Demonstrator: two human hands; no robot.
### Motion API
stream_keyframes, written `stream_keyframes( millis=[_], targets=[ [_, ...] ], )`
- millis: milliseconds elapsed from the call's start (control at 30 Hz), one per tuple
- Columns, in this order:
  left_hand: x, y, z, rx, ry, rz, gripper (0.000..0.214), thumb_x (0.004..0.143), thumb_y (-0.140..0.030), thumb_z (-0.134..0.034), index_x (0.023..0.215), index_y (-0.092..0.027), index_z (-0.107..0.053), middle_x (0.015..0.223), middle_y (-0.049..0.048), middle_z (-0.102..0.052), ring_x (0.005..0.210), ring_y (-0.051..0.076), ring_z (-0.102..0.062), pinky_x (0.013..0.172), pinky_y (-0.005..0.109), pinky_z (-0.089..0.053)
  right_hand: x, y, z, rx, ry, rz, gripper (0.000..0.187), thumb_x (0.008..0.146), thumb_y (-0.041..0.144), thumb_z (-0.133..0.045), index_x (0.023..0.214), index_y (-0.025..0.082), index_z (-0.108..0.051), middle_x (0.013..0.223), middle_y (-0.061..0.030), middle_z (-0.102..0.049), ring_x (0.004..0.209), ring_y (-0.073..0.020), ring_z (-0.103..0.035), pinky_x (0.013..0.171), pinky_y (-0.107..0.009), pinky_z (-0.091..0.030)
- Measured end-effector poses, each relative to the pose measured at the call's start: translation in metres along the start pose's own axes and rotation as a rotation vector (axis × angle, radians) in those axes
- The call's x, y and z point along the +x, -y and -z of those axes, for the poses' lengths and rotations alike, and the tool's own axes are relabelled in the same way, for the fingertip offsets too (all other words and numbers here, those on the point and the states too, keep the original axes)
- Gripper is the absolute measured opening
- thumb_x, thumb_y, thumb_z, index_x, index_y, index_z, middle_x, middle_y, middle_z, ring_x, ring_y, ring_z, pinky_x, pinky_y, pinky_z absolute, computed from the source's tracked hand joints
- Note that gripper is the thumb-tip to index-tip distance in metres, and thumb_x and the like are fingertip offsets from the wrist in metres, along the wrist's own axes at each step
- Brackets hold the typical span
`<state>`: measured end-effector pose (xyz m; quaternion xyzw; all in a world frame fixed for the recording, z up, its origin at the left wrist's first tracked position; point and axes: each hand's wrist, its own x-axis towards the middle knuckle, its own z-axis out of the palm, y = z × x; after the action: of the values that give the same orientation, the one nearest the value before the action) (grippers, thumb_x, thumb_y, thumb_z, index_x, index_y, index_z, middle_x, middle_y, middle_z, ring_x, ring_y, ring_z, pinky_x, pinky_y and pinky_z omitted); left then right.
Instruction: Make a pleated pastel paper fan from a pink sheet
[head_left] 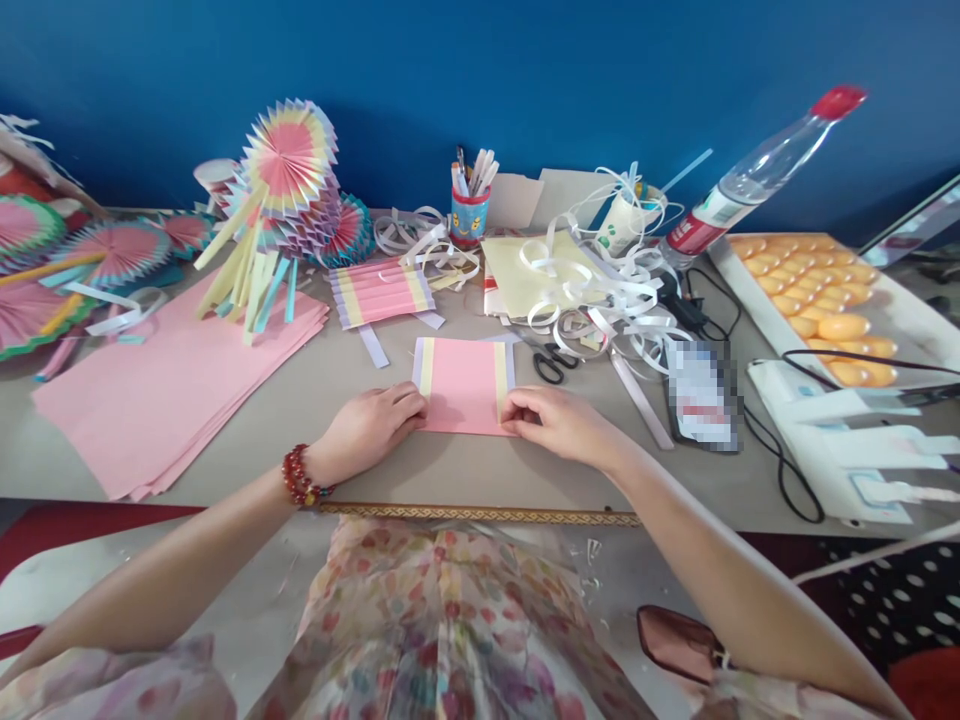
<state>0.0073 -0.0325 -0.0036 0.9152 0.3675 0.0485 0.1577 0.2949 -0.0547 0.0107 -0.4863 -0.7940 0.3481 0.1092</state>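
One pink sheet (463, 385) between both hands' fingers (405, 402)

- Clear plastic bottle (776, 160): red cap, red-and-white label; slanted to the right in view.
- Shallow white tray (911, 318), right: holds rows of rounded yellow-orange pieces (806, 285); identity unclear.
- Phone (701, 395): lying flat on the table near the tray; screen pixelated, unreadable.
- White power strip (814, 440): right of phone, plugs inserted.
- Blue-and-red cup (469, 215): drawn face on front; pens (480, 172) standing inside.
- White cup (619, 228): green marks on its side; just left of bottle.
- Blue wall (525, 70): behind table.
- Brownish-pink pouch (677, 642): below table edge, right.
- Black fabric (892, 600): white dots, lower right.
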Motion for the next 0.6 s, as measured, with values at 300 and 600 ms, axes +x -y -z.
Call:
stream_keyframes(
  millis=[300, 600],
  targets=[
    [0.001, 0.000, -0.001, 0.024, 0.000, -0.005, 0.028, 0.102, -0.031, -0.030, 0.091, -0.020, -0.053, 0.095, 0.0036, -0.060, 0.077, 0.017, -0.059, 0.071, 0.028, -0.043, -0.005, 0.001, -0.004, -0.029, -0.042, 0.024, 0.011, 0.087, 0.015, -0.051, 0.082, 0.022, -0.058, 0.083, 0.0005, -0.064, 0.073, -0.0130, -0.056, 0.067, -0.023, -0.037],
    [0.000, 0.001, -0.002, 0.034, -0.022, -0.006, 0.028, 0.102, -0.031, -0.031, 0.093, -0.019, -0.055, 0.097, 0.0036, -0.060, 0.074, 0.016, -0.058, 0.069, 0.028, -0.042, -0.009, -0.005, -0.015, -0.119, -0.146, 0.130, 0.010, 0.091, 0.016, -0.052, 0.084, 0.020, -0.058, 0.082, -0.0015, -0.062, 0.077, -0.0150, -0.055, 0.071, -0.024, -0.037]
  ],
)
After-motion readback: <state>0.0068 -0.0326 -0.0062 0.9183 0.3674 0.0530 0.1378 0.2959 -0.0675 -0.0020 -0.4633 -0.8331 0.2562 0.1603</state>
